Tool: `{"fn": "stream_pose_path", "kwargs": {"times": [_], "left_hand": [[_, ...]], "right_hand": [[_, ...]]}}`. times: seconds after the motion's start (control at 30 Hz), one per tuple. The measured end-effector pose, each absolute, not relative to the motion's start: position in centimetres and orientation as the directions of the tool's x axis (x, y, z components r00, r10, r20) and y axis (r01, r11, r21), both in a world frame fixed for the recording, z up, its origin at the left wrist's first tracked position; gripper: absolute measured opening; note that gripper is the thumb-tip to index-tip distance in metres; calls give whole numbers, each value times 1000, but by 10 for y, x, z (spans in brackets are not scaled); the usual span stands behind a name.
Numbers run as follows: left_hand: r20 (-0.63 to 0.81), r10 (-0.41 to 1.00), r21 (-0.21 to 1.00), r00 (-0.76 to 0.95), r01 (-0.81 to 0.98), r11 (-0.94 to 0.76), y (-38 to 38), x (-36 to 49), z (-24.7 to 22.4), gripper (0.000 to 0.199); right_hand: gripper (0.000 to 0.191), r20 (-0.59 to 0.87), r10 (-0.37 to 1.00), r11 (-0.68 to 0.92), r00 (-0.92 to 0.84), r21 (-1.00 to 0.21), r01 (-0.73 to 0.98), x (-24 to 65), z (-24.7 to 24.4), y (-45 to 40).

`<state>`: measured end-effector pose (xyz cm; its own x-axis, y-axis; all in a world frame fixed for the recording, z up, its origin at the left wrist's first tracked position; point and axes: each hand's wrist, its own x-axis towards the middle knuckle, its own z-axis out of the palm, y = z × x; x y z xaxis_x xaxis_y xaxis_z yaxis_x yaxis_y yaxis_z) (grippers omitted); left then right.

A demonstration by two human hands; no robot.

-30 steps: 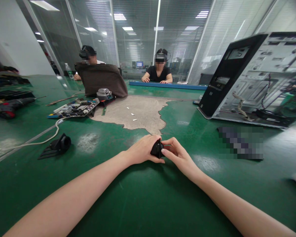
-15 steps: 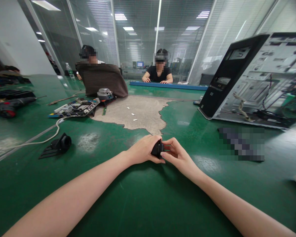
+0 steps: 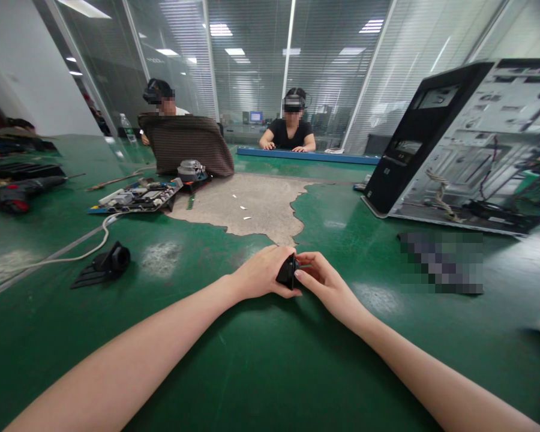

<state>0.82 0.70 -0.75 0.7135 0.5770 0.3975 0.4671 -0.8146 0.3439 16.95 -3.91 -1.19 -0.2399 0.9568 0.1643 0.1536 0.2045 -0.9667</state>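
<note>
A small black plastic part (image 3: 287, 273) is held just above the green table, its exact kind unclear. My left hand (image 3: 263, 270) wraps round it from the left, thumb below and fingers over the far side. From the right, my right hand (image 3: 326, 282) is closed at the part's right edge, with the thumb on the near side and the fingers partly hidden behind. Off to the left on the table lies a black plastic piece (image 3: 110, 262) with a round ring and a slatted flap.
An open computer case (image 3: 436, 138) stands at the right. A circuit board (image 3: 139, 195), a white cable (image 3: 104, 231) and a power drill (image 3: 18, 192) lie to the left. Behind a brown chair back (image 3: 186, 144) sits one person; another person (image 3: 292, 129) faces me across the table.
The black part has turned slightly between my hands, and my right thumb and fingers have shifted a little along its edge. My left hand has hardly moved.
</note>
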Motion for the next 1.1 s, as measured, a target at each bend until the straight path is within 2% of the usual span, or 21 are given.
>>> {"fn": "stream_pose_path", "kwargs": {"times": [0.13,0.27,0.47,0.83,1.03,1.1], "left_hand": [[399,575,332,715,472,-817,7,8,-9,49],[410,565,323,716,465,-824,7,8,-9,48],[392,577,335,716,473,-815,7,8,-7,51],[393,575,320,718,479,-817,7,8,-8,46],[392,575,305,718,488,-818,7,8,-9,46],[394,575,315,717,482,-817,8,8,-9,47]], "right_hand": [[16,164,946,208,-279,-968,138,171,-10,-41],[20,174,937,214,-303,-972,101,170,-9,-44],[11,193,943,228,-269,-968,102,170,-11,-42],[19,157,952,203,-261,-966,160,170,-12,-39],[22,191,931,226,-312,-971,77,171,-10,-43],[17,195,932,227,-305,-971,72,171,-11,-43]]}}
